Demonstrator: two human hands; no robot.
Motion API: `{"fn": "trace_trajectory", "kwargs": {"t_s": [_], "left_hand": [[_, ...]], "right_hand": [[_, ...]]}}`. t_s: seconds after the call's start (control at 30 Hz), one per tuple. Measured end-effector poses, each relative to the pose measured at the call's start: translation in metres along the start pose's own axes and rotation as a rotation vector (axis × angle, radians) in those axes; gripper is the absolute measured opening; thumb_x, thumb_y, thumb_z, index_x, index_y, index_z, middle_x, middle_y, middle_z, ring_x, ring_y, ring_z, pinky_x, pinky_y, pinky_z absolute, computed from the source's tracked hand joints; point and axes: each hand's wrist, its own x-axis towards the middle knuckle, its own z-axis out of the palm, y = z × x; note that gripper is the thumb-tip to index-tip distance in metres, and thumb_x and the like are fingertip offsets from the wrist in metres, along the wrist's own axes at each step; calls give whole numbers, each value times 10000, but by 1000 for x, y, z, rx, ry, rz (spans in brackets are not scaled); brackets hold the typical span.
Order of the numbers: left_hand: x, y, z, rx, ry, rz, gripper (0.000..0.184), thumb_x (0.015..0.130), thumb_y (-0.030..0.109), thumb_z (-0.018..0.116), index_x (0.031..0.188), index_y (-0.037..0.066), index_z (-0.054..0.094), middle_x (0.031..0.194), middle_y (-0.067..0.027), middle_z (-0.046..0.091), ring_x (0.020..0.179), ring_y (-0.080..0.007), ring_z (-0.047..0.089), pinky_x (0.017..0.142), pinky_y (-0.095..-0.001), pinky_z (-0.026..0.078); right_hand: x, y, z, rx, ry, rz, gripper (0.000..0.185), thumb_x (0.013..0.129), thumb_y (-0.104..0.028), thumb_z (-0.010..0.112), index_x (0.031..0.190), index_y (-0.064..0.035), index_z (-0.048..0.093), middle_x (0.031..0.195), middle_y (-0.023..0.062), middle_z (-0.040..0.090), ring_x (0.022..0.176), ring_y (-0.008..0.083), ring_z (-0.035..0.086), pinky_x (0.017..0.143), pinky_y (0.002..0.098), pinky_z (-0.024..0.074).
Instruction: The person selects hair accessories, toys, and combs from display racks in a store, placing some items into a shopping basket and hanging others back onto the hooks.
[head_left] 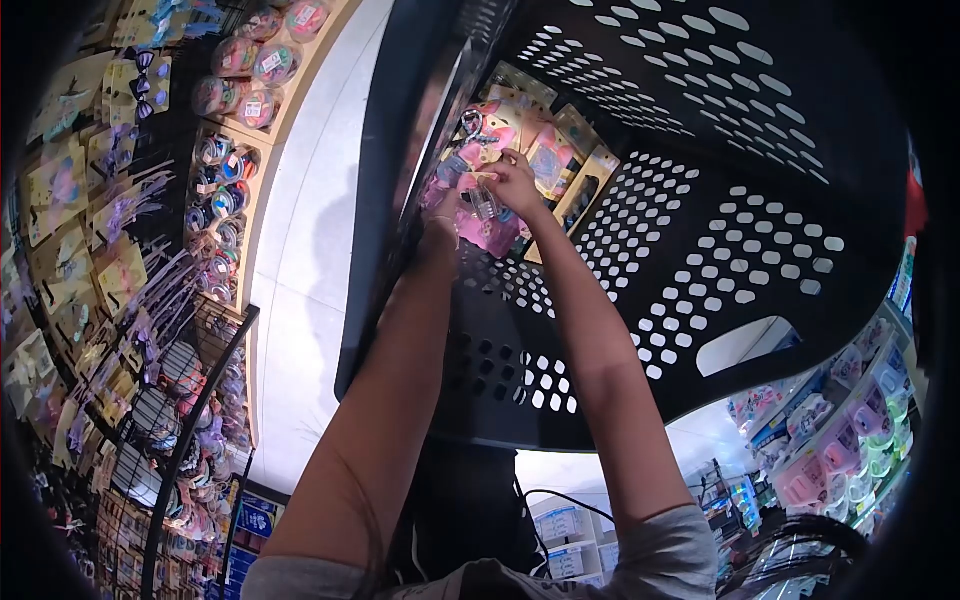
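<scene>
Both arms reach deep into a large black perforated plastic basket (675, 225). My right hand (514, 184) has its fingers bent in a pinch on a small carded package (482, 202) with a clear front. My left hand (443, 208) is beside it, against pink packaging (492, 238); its fingers are mostly hidden. Around the hands lies a pile of carded accessories in pink, blue and yellow. A yellow-edged flat pack (548, 168) leans just beyond my right hand. The small print and exact contents cannot be made out.
On the left, a display wall holds carded hair accessories (62, 190). Clear round tubs (275, 63) of colourful bands line a wooden shelf. A black wire rack (190, 400) curves at lower left. Shelves with pink and green packages (840, 455) stand at lower right. Pale floor (310, 220) shows between.
</scene>
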Motion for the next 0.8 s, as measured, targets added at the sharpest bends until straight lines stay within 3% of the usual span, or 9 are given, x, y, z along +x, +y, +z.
{"fn": "trace_trajectory", "kwargs": {"t_s": [0.03,0.1,0.2,0.43,0.5,0.53,0.57,0.7,0.8], "left_hand": [[-11,7,2,0,-1,1,574,621,264,708,1060,-54,520,988,-155,573,830,-156,555,700,-288,466],[-25,13,8,-207,38,-78,244,692,234,687,876,99,599,727,-3,565,596,-112,531,524,-259,437],[-37,15,15,-436,-14,43,213,711,215,667,880,117,583,709,2,555,585,-108,530,504,-257,432],[17,-9,4,-352,-191,-65,127,753,171,617,849,97,577,728,-20,581,601,-145,562,533,-265,473],[72,-42,-12,7,-405,282,297,744,280,615,868,10,596,736,-67,571,631,-134,509,569,-272,427],[30,-13,-3,-92,-403,-16,467,770,422,534,941,-9,584,854,-111,596,768,-175,566,704,-281,448],[16,-3,-3,-50,-354,-80,503,764,445,527,963,-14,572,886,-120,589,796,-185,564,716,-286,449],[-4,6,-11,597,-106,-68,651,737,539,496,1050,-31,526,1012,-156,558,911,-222,560,765,-308,453],[-30,12,-11,1095,104,-140,765,717,609,474,1115,-45,492,1107,-183,536,996,-251,557,801,-324,456]], "right_hand": [[0,6,2,-1,1,0,194,735,-155,627,911,-74,611,1042,108,523,868,186,547,746,287,452],[3,14,4,457,-270,138,126,787,-87,580,897,-28,600,892,56,557,648,107,540,558,233,441],[-1,8,7,598,-165,95,104,821,-34,531,902,-6,590,772,0,557,537,49,482,463,186,379],[4,-5,-5,870,-235,341,151,821,-79,553,957,-22,583,755,-11,570,602,42,488,505,191,388],[5,-2,7,831,-147,442,174,814,-108,571,958,-11,590,769,5,583,629,58,504,561,195,408],[6,-8,7,811,-102,507,189,802,-123,590,949,-4,600,759,8,593,634,72,517,604,200,421],[5,-9,9,817,-102,508,189,802,-123,590,949,-4,600,759,8,593,634,72,517,604,200,421],[-5,-5,14,816,-49,541,212,786,-121,610,951,12,603,763,26,609,653,74,539,595,202,425],[-20,-12,-9,923,-55,649,200,750,-118,640,917,-10,628,703,29,606,550,71,517,502,212,412]]}}
